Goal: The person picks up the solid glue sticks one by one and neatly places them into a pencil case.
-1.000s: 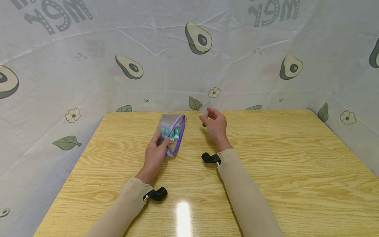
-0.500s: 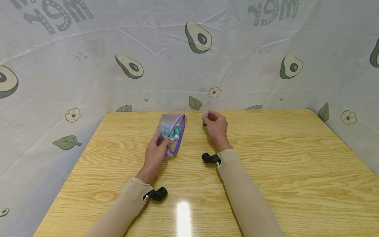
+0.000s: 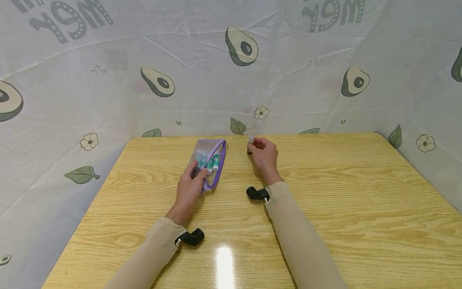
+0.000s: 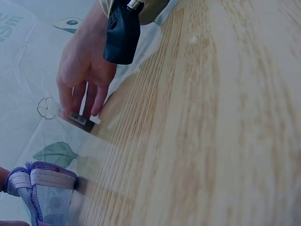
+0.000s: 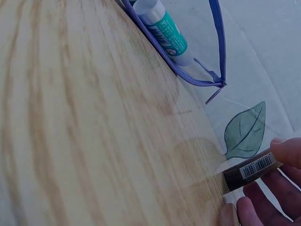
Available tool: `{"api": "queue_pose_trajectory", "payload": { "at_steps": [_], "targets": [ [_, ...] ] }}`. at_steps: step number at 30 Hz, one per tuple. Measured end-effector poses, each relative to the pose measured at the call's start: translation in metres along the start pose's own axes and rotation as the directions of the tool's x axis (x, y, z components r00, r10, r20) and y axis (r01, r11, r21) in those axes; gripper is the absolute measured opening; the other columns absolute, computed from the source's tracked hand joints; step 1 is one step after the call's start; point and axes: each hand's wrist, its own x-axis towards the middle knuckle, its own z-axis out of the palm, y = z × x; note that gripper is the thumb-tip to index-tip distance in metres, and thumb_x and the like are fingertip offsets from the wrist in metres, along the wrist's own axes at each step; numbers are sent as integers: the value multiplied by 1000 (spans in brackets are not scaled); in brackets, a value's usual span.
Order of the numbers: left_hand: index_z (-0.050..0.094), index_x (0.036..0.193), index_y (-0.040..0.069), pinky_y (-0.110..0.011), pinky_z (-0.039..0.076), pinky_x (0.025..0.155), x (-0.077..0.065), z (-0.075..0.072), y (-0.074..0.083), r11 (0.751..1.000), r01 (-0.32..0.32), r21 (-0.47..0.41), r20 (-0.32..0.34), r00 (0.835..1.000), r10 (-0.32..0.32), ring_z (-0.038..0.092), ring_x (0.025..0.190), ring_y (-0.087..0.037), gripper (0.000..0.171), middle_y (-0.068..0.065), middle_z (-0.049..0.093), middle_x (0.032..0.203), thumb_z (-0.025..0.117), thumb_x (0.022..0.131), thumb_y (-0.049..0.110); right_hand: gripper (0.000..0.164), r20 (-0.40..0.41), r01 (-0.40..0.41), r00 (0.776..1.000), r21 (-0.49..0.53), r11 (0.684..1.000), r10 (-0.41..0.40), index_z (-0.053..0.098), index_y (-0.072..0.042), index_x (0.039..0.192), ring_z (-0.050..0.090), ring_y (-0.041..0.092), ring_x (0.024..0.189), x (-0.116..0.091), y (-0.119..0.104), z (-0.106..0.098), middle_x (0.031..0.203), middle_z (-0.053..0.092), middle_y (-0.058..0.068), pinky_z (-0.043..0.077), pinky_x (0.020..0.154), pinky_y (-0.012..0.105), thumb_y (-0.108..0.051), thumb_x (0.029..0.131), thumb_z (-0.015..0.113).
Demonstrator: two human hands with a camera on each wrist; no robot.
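Near the back of the table, my left hand (image 3: 189, 188) grips the near end of a see-through mesh pouch (image 3: 206, 144) with purple zipper edging. The pouch lies with its zipper side open toward the right. Several teal-and-white tubes (image 3: 215, 161) are inside, and one tube (image 5: 168, 38) shows its barcode in the right wrist view. To the right of the pouch, my right hand (image 3: 265, 155) pinches a small tube (image 5: 249, 170) with a dark body, barcode label and pale top. That tube stands upright, its dark end at the tabletop. Its far side is hidden.
The wood-grain table (image 3: 346, 200) extends to both sides and toward me. Behind it hangs a pale cloth (image 3: 202, 100) printed with avocados, leaves and flowers. A black wrist mount (image 3: 193, 237) sticks out from the left sleeve, and another mount (image 3: 257, 193) from the right.
The fingers of my right hand have closed in around the small dark tube, and the raised forefinger has come down. My left hand and the pouch stay in place.
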Motion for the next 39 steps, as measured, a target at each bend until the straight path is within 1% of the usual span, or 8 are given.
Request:
{"api": "queue_pose_trajectory", "payload": {
  "at_steps": [13, 16, 20, 22, 26, 30, 36, 39],
  "targets": [
    [34, 168, 18, -51, 26, 133, 0, 1, 0, 1000, 6, 5, -5, 1000, -6, 25, 164, -29, 68, -11, 28, 176, 58, 107, 39, 28, -17, 15, 1000, 24, 1000, -15, 77, -5, 124, 72, 32, 117, -1, -6, 5, 122, 78, 19, 56, 104, 46, -18, 99, 76],
    [34, 168, 18, -51, 26, 133, 1, 1, 0, 1000, 8, 7, -4, 1000, -8, 25, 164, -29, 68, -10, 28, 176, 58, 107, 39, 29, -11, 16, 1000, 27, 999, -15, 77, -4, 124, 73, 31, 117, -2, -9, 8, 123, 78, 18, 57, 99, 40, -18, 99, 76],
    [35, 168, 19, -51, 26, 133, 1, 1, -1, 1000, 7, 6, -5, 1000, -7, 24, 164, -29, 68, -10, 27, 177, 57, 107, 39, 31, 5, 8, 1000, 40, 999, -8, 76, -3, 126, 73, 29, 114, -6, -13, 13, 124, 78, 17, 58, 84, 29, -18, 99, 76],
    [35, 167, 19, -51, 26, 133, 1, 1, -1, 1000, 5, 2, -5, 1000, -5, 24, 164, -29, 68, -10, 28, 176, 57, 107, 39, 31, 17, 5, 1000, 51, 999, -6, 75, -2, 126, 74, 30, 111, -8, -14, 15, 123, 78, 17, 59, 81, 26, -17, 99, 76],
    [35, 167, 19, -51, 26, 133, 1, 1, -2, 1000, 3, -7, -4, 1000, -3, 25, 164, -28, 67, -10, 28, 176, 58, 107, 39, 30, 46, 8, 999, 75, 997, -12, 75, -1, 125, 77, 31, 106, -13, -18, 22, 121, 78, 19, 64, 85, 31, -16, 100, 75],
    [36, 167, 19, -51, 26, 133, 1, 1, -2, 1000, 0, -7, -5, 1000, 0, 26, 164, -28, 67, -10, 28, 176, 58, 107, 38, 28, 73, -1, 997, 104, 995, -7, 75, -1, 124, 77, 30, 102, -16, -21, 28, 118, 78, 19, 65, 88, 36, -15, 100, 75],
    [35, 167, 19, -51, 26, 133, 1, 1, -2, 1000, 4, -9, -6, 1000, -4, 25, 164, -28, 67, -11, 28, 176, 58, 107, 38, 28, 110, -43, 994, 180, 983, 24, 74, 3, 123, 78, 35, 102, -20, -25, 36, 118, 77, 23, 66, 86, 36, -13, 100, 74],
    [35, 167, 19, -51, 26, 133, 2, 1, -2, 1000, 7, -10, -6, 1000, -7, 24, 165, -28, 67, -10, 27, 176, 58, 107, 38, 28, 122, -63, 992, 193, 979, 39, 73, 3, 124, 79, 33, 100, -21, -26, 38, 119, 76, 23, 66, 88, 38, -13, 101, 73]
  ]
}}
